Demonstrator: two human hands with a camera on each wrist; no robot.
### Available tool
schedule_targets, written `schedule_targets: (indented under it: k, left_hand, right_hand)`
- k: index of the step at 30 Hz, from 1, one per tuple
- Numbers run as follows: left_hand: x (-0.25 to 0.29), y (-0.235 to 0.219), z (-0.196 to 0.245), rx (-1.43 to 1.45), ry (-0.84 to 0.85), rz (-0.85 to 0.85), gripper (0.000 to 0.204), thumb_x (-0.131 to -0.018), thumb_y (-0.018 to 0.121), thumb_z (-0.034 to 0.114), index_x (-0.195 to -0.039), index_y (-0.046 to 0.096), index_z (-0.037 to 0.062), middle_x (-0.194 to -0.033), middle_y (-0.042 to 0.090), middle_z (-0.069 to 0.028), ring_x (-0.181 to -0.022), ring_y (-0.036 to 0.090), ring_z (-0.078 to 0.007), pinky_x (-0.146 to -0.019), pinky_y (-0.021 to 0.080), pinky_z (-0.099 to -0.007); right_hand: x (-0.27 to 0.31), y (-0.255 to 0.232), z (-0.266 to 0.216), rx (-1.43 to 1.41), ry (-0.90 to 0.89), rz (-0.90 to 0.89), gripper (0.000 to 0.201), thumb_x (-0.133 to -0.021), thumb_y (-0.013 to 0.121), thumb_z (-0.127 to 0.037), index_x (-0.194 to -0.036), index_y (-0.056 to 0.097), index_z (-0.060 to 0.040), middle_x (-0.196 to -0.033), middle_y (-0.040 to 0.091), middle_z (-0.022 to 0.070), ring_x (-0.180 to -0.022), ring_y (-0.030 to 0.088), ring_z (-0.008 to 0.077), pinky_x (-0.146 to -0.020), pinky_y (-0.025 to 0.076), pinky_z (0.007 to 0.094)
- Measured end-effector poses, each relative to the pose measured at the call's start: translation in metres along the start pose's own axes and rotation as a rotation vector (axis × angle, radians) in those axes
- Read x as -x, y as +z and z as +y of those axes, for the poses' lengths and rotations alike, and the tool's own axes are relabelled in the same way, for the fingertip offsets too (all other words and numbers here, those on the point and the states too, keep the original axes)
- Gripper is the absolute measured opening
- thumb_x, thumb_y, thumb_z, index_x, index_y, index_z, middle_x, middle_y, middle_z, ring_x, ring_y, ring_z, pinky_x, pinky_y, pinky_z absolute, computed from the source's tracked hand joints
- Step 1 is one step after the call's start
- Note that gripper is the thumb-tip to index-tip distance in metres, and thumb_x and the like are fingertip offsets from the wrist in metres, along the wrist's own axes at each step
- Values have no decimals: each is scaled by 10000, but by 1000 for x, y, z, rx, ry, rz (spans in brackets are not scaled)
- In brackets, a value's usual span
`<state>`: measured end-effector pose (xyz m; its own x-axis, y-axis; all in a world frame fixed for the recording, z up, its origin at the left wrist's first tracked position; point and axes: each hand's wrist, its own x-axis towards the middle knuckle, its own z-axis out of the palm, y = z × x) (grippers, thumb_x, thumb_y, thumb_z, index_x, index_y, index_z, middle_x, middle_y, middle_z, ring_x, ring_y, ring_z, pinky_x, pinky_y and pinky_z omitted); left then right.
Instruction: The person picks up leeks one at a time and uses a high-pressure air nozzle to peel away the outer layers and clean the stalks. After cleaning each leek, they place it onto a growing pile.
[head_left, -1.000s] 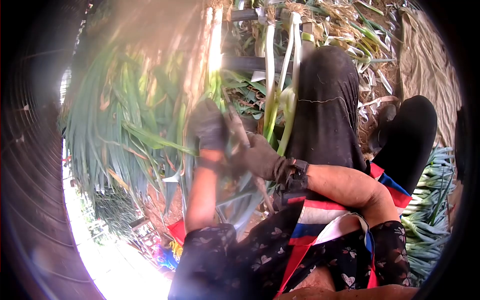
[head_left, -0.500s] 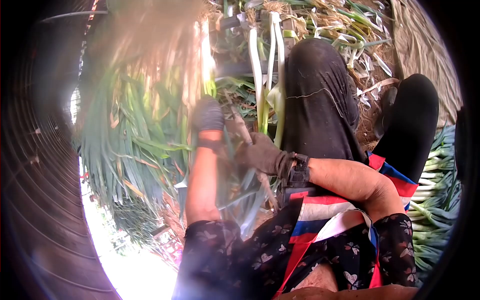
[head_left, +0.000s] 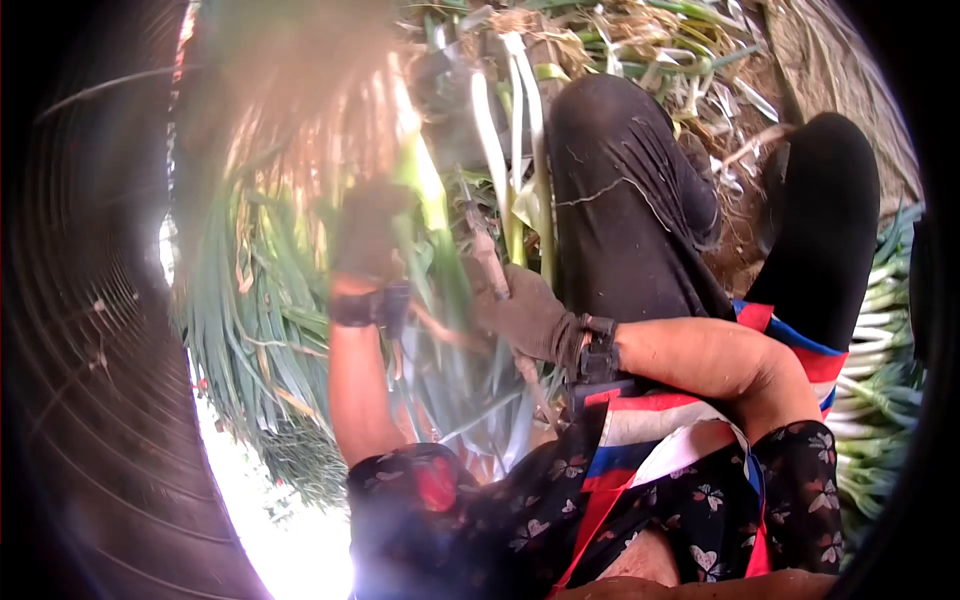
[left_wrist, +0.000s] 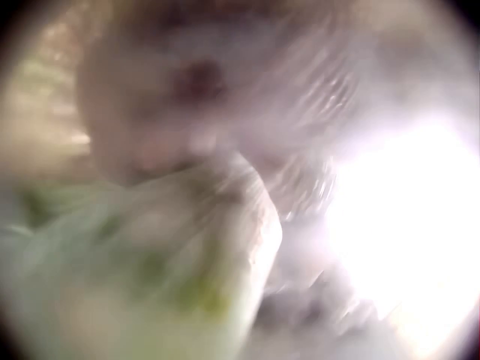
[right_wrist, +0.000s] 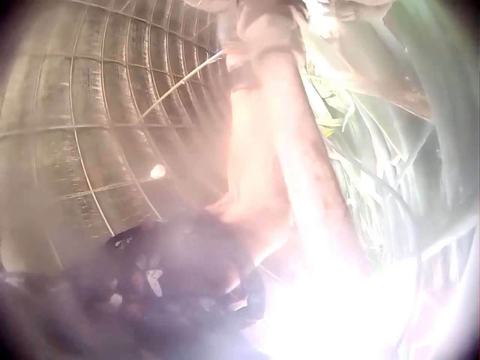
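Note:
In the head view my gloved left hand is blurred, beside a tilted green onion with a white stem and pale green neck. The left wrist view shows the glove right against a pale green stalk, fingers bent over it. My gloved right hand grips a long, brownish stick-like rod, its thin dark end pointing up towards the green onion. That rod also runs down from the glove in the right wrist view. Several white-stemmed onions lean beside the left knee.
A thick heap of green onion leaves spreads on the left. My bent knee stands right of the hands. Trimmed dry leaves litter the ground ahead. More onions lie stacked at the right. A ribbed dark wall curves along the left.
My left hand has moved left, and the green onion beside it now leans over instead of standing upright. The right hand keeps its hold on the rod. The head view has shifted slightly.

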<state>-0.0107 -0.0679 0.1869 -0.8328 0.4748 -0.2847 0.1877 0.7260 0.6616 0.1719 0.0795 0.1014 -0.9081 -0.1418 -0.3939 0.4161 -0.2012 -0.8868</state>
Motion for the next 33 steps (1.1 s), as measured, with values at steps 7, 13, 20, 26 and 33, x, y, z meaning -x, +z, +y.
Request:
schedule_targets:
  k: [7, 13, 20, 26, 33]
  left_hand:
    - [-30, -54, 11, -556, 325, 198, 145, -867, 583, 77, -959, 695, 69, -811, 613, -76, -749, 596, -183, -640, 517, -307]
    - [-112, -106, 33, 704, 24, 386, 260, -895, 613, 155, -1068, 609, -39, -925, 639, -140, -902, 625, -232, -789, 571, -350]
    - [-52, 20, -23, -954, -191, 166, 395, -809, 723, 396, -820, 553, 39, -736, 552, -105, -680, 541, -177, -614, 499, -295]
    - [53, 99, -54, -976, -266, 166, 166, -759, 660, 196, -783, 625, 36, -735, 642, -188, -704, 642, -363, -615, 515, -426]
    - [66, 48, 14, 339, -332, 184, 122, -791, 582, 133, -733, 592, 27, -633, 522, 3, -580, 517, -89, -529, 421, -251]
  right_hand:
    - [6, -3, -11, 24, 28, -66, 316, -778, 668, -236, -916, 624, 45, -723, 633, 131, -689, 633, 197, -617, 495, 334]
    - [2, -4, -12, -3, 203, -286, 230, -765, 672, -155, -907, 652, 25, -736, 645, 108, -594, 607, 134, -526, 483, 286]
    - [-11, 2, 11, -212, 118, -88, 243, -763, 681, -154, -910, 634, 35, -703, 627, 105, -499, 558, 141, -421, 445, 316]
    - [-1, 1, -3, -129, 193, -141, 241, -758, 673, -157, -903, 603, 23, -682, 600, 95, -512, 556, 165, -453, 454, 323]
    - [5, -5, -18, -147, 166, -2, 247, -752, 692, -167, -854, 580, 29, -668, 578, 100, -502, 560, 176, -455, 459, 340]
